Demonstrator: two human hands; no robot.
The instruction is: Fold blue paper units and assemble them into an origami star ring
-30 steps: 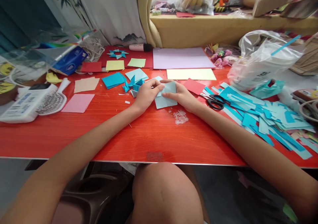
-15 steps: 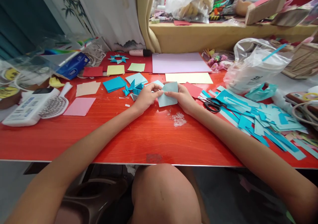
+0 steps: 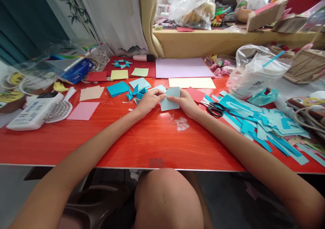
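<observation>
A small pale blue square of paper (image 3: pixel 170 102) is held up between my two hands, just above the red table. My left hand (image 3: pixel 149 102) pinches its left edge between thumb and fingers. On the right side, my right hand (image 3: pixel 186 104) grips it, thumb on the near face and fingers behind, mostly hidden. Folded blue paper pieces (image 3: pixel 137 93) lie just beyond my left hand. Behind these are a light blue paper stack (image 3: pixel 140 83) and a darker blue stack (image 3: pixel 118 88). Black-handled scissors (image 3: pixel 215 109) rest to the right of my right hand.
Blue paper strips (image 3: pixel 264 117) cover the table's right side. A bagged cup (image 3: pixel 256 75) stands behind them. Small clear bits (image 3: pixel 182 124) lie near my right wrist. A hairbrush (image 3: pixel 59 110) and white box (image 3: pixel 33 112) sit left; a blue paper star (image 3: pixel 122 64) lies at the back.
The view has tilted up slightly, so the background sits lower. Both hands keep hold of the pale blue paper square, which has barely moved.
</observation>
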